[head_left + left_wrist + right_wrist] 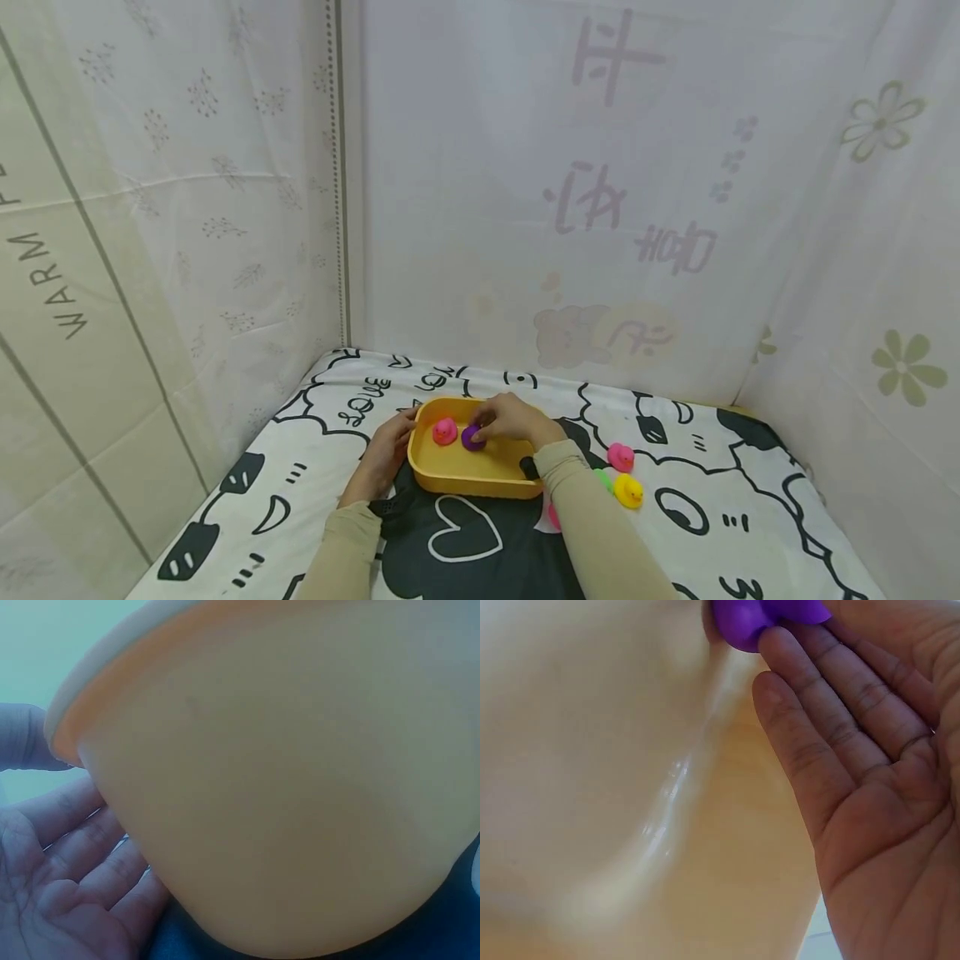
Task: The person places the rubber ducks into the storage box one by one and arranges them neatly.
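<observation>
A yellow plastic tray [477, 486] with raised walls sits on the printed cloth. My left hand [390, 446] holds its left end, the thumb at the rim and the fingers [90, 840] against the outer wall. Inside the tray, my right hand [512, 419] pinches a purple rubber duck [472, 438] between thumb and fingertips. The right wrist view shows the purple duck [742, 622] at the top edge, partly cut off, with the palm facing the camera. A pink rubber duck [445, 432] sits in the tray, left of the purple one.
Right of the tray, another pink duck [620, 457] and a yellow duck [628, 491] lie on the cloth [735, 500]. A green toy [603, 479] and a pink piece [553, 517] are partly hidden by my right sleeve. Printed curtains [487, 167] hang behind and at both sides.
</observation>
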The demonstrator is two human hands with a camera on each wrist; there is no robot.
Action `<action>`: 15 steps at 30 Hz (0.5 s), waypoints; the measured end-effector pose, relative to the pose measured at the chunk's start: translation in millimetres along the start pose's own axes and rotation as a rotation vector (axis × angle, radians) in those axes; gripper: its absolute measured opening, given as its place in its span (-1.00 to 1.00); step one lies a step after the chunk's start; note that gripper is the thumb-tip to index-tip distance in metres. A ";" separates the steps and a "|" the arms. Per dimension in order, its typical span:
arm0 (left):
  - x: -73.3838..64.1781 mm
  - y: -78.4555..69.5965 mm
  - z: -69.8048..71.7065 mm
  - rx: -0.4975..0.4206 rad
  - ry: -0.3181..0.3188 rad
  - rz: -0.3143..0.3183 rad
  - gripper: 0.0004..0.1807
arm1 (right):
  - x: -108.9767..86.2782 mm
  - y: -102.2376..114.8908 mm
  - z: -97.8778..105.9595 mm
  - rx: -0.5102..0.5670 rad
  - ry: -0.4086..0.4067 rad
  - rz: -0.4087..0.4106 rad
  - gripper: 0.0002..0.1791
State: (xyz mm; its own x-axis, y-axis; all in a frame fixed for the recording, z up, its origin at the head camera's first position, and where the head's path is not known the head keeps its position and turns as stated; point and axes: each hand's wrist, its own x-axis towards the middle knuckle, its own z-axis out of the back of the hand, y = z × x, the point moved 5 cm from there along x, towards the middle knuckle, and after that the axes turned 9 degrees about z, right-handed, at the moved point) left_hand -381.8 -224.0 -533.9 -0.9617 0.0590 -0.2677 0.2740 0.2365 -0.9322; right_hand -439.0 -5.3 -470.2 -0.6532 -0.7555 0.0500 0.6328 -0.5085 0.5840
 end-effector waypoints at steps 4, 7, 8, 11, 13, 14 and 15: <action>-0.5 -0.6 0.6 -0.005 -0.007 0.002 -0.43 | 0.1 3.1 0.1 -0.014 -0.010 0.026 -0.74; -1.0 0.3 1.7 -0.009 -0.016 0.002 -0.43 | 0.3 5.2 -0.4 -0.030 -0.016 0.051 -0.73; -1.1 0.5 1.8 -0.007 -0.018 0.001 -0.43 | 0.5 5.5 -0.3 -0.038 -0.018 0.057 -0.73; -0.9 0.5 0.9 0.001 -0.012 -0.008 -0.43 | 1.2 5.3 -0.4 -0.049 -0.017 0.058 -0.73; -0.4 0.4 0.1 -0.005 -0.011 -0.006 -0.43 | 1.4 4.8 -0.2 -0.050 -0.016 0.054 -0.73; -0.2 0.3 -0.5 -0.008 -0.007 -0.007 -0.43 | 1.3 4.7 -0.1 -0.049 -0.015 0.054 -0.73; 0.1 0.2 -0.9 -0.008 -0.004 -0.009 -0.43 | 1.0 4.5 0.2 -0.048 -0.014 0.051 -0.72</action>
State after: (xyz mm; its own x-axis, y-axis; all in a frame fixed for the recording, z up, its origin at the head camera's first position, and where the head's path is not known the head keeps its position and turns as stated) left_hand -381.8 -223.1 -534.0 -0.9642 0.0530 -0.2599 0.2649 0.2447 -0.9327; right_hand -436.9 -8.3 -467.4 -0.6250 -0.7753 0.0907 0.6846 -0.4887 0.5408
